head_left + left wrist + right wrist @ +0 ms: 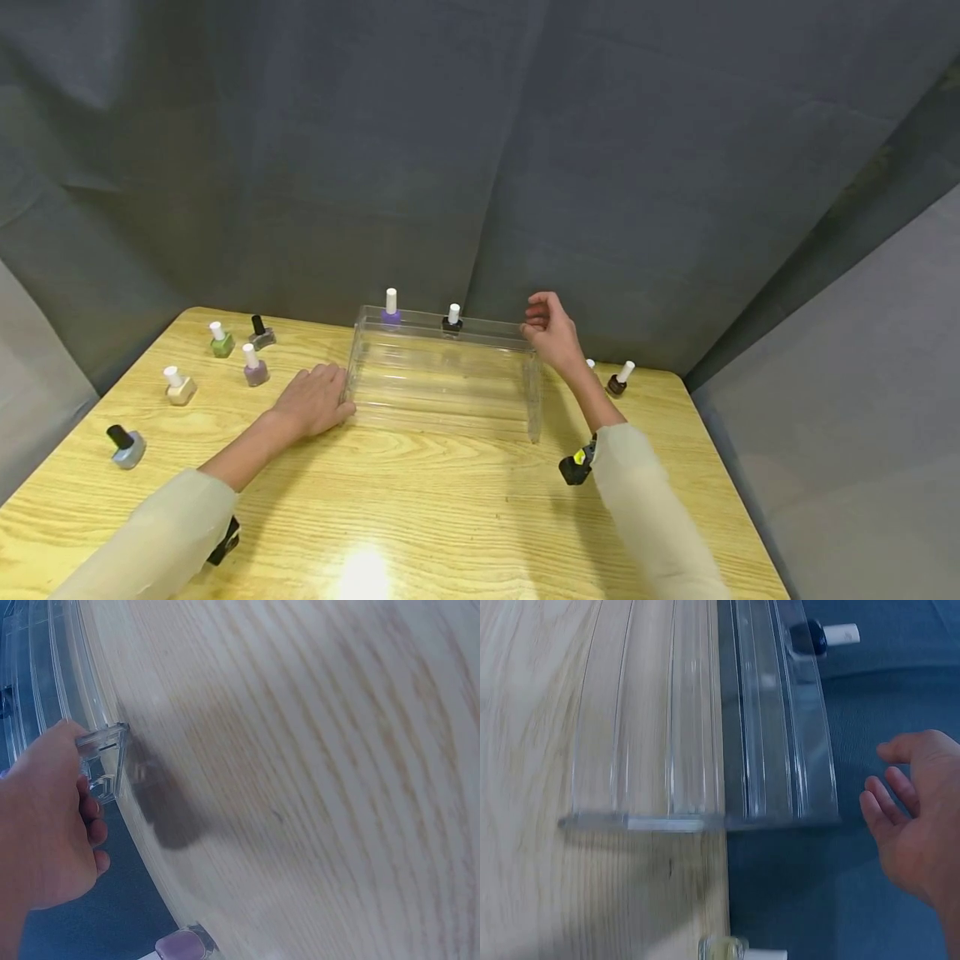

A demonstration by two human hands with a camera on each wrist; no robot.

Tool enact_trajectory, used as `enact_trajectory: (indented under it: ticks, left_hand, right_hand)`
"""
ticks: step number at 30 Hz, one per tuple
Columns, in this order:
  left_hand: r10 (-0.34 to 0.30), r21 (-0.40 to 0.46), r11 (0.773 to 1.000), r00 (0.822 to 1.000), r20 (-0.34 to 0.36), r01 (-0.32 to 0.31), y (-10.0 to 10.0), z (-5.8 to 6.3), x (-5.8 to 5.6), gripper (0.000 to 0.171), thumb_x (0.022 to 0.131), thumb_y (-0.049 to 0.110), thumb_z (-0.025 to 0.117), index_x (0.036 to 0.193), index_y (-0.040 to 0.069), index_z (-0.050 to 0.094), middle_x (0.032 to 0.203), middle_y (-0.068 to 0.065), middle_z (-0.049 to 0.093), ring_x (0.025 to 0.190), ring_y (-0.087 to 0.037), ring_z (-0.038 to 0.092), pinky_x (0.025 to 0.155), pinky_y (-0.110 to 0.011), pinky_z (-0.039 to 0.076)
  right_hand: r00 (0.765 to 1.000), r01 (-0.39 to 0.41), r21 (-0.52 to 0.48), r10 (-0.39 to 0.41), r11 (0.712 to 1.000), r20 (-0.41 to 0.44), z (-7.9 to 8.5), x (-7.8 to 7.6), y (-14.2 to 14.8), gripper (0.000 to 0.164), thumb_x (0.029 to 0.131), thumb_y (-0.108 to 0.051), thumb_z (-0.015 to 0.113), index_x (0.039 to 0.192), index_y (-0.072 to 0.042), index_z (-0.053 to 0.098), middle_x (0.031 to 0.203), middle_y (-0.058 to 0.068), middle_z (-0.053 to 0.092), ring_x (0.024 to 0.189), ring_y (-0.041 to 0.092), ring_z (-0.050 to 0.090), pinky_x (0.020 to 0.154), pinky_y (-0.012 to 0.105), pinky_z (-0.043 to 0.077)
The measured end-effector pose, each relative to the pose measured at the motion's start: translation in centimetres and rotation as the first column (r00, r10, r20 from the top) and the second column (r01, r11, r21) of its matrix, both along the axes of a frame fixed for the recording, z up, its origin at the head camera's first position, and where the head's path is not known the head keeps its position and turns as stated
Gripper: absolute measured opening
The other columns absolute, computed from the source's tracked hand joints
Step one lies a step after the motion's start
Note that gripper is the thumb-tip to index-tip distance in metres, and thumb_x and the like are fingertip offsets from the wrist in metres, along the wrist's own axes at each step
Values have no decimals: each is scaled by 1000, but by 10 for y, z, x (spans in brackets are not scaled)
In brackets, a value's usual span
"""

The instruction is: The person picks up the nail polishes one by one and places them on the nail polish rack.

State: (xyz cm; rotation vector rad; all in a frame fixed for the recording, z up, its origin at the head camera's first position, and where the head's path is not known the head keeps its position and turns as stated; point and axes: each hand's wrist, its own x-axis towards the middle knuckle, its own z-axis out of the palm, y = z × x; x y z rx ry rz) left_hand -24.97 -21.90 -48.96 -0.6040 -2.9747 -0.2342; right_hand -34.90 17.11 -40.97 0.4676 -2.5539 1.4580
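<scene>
A clear plastic tiered rack (442, 375) stands on the wooden table. On its top tier, a purple nail polish bottle (391, 310) stands at the left and a black nail polish bottle (452, 320) near the middle; both have white caps. My left hand (313, 400) holds the rack's left end, its thumb at the front corner and curled fingertips (96, 831) showing beside the side panel in the left wrist view. Beyond the rack's right back corner, my right hand (553, 335) is raised with loosely bent fingers and nothing in them; the right wrist view shows it apart from the rack.
Left of the rack stand green (221, 343), grey (262, 335), mauve (255, 368), beige (179, 387) and light blue (127, 448) nail polish bottles. At the right is a dark brown bottle (618, 382); another white cap (590, 363) is partly hidden by my right forearm. Grey curtain (420, 167) hangs behind.
</scene>
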Motion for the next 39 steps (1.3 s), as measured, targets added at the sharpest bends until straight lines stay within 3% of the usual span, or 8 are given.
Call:
enact_trajectory:
  ticks: [8, 19, 30, 39]
  left_hand:
    - [-9, 6, 1000, 999, -41, 10, 1, 0, 1, 26, 84, 32, 53, 79, 12, 38, 72, 0, 31, 67, -20, 34, 57, -32, 27]
    - [0, -3, 1000, 1000, -14, 0, -2, -3, -4, 27, 86, 35, 51, 80, 14, 37, 74, -1, 34, 69, -21, 35, 58, -33, 27]
    - [8, 2, 1000, 1000, -2, -8, 0, -2, -2, 27, 85, 35, 53, 82, 11, 41, 76, -2, 36, 71, -21, 36, 59, -34, 28]
    - [16, 0, 1000, 999, 27, -16, 1, 1, -1, 27, 86, 34, 53, 83, 11, 41, 76, -3, 36, 71, -21, 36, 60, -34, 28]
  right_hand:
    - [996, 87, 22, -86, 996, -25, -6, 10, 36, 46, 85, 0, 61, 125, -5, 39, 117, 19, 49, 106, 29, 51, 89, 39, 43]
    - [988, 152, 75, -152, 986, -11, -30, 16, 80, 52, 85, -3, 63, 129, -7, 37, 126, 16, 45, 121, 31, 41, 97, 47, 33]
    - [977, 201, 32, -198, 979, -85, -52, 18, 91, 51, 77, 11, 62, 123, 2, 41, 121, 22, 46, 117, 38, 42, 95, 50, 34]
    - [975, 218, 33, -217, 975, -43, -67, 15, 95, 48, 79, 8, 63, 121, 2, 41, 123, 21, 45, 116, 38, 41, 93, 48, 33]
